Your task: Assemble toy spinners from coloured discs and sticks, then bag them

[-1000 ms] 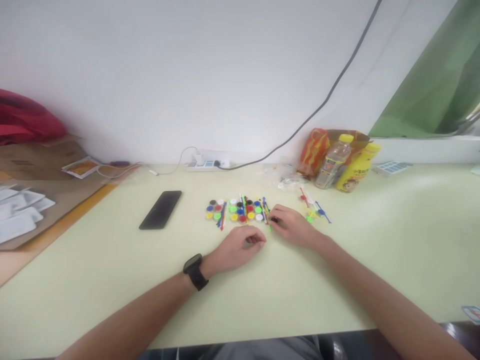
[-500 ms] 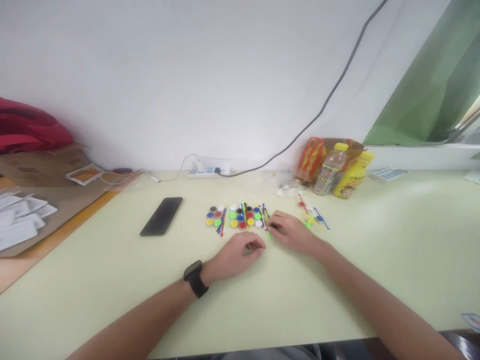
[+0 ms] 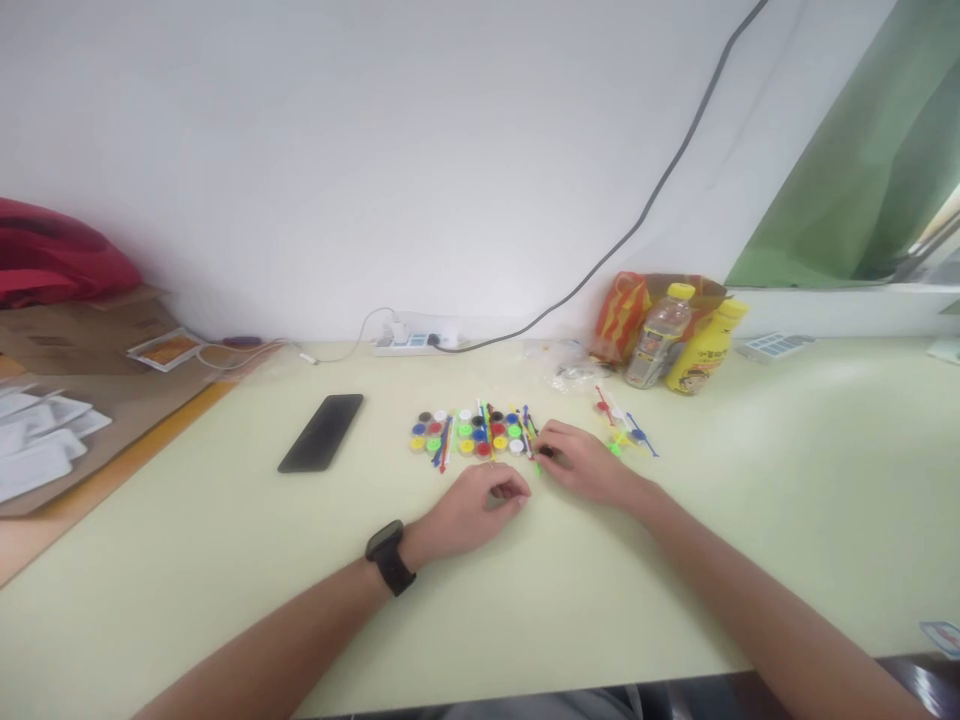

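Observation:
A cluster of small coloured plastic discs and thin coloured sticks [image 3: 474, 432] lies on the pale table [image 3: 750, 520]. My left hand [image 3: 474, 508], with a black watch at the wrist, rests just in front of the cluster with fingers curled in. My right hand [image 3: 581, 462] sits at the cluster's right edge, fingertips pinched on a small dark piece that I cannot make out. A second small heap of coloured sticks and discs [image 3: 624, 428] lies to the right of my right hand.
A black phone [image 3: 322, 432] lies left of the cluster. A power strip [image 3: 416, 340] with cables sits by the wall. Two bottles [image 3: 682, 345] and an orange bag [image 3: 622, 312] stand at the back right. Cardboard and white packets [image 3: 41, 440] lie at the far left.
Both hands stay almost still at the cluster. The view has shifted slightly, so everything sits a little lower than a second ago.

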`<state>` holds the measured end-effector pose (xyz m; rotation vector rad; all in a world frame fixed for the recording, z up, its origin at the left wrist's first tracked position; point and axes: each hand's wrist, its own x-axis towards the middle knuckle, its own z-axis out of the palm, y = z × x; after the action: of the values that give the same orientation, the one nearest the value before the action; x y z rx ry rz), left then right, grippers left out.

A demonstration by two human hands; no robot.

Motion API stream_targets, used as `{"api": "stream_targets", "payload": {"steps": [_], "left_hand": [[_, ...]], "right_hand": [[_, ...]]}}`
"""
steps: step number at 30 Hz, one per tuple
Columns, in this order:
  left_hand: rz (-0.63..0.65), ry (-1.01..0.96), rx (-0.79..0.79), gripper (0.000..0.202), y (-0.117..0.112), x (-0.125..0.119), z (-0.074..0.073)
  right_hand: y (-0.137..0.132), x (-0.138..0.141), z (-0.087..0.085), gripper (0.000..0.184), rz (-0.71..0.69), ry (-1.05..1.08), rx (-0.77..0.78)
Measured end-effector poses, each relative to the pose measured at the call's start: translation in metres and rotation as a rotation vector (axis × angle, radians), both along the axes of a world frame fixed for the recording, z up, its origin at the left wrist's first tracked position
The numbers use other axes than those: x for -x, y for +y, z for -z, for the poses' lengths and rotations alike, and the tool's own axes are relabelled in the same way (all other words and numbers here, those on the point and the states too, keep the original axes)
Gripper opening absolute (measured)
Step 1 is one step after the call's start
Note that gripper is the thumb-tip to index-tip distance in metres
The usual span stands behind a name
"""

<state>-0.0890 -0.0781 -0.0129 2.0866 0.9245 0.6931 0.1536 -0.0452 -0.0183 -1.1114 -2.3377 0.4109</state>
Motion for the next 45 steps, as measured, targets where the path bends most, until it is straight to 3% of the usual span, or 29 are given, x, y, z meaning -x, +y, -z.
{"api": "stream_targets", "payload": {"steps": [14, 20, 28, 37, 41, 45], "left_hand": [[0.073, -0.036, -0.101, 0.012, 0.001, -0.002, 0.006], [0.075, -0.047, -0.094, 0.013, 0.001, -0.002, 0.008], [0.062, -0.060, -0.079, 0.012, 0.001, -0.001, 0.007], [0.034, -0.042, -0.027, 0.012, 0.000, -0.001, 0.005], [0.020, -0.042, -0.003, 0.012, 0.000, 0.000, 0.006], [0.020, -0.056, 0.018, 0.012, 0.001, 0.000, 0.005]], "right_hand": [[0.001, -0.008, 0.003, 0.016, 0.005, -0.015, 0.029], [0.005, -0.008, 0.009, 0.014, 0.013, 0.040, 0.031], [0.004, -0.005, 0.004, 0.011, 0.021, 0.064, 0.032], [0.005, -0.008, 0.004, 0.013, 0.145, -0.084, 0.004], [0.011, -0.014, 0.007, 0.015, 0.217, -0.077, -0.082], [0.016, -0.022, 0.001, 0.021, 0.319, 0.032, -0.280]]}}
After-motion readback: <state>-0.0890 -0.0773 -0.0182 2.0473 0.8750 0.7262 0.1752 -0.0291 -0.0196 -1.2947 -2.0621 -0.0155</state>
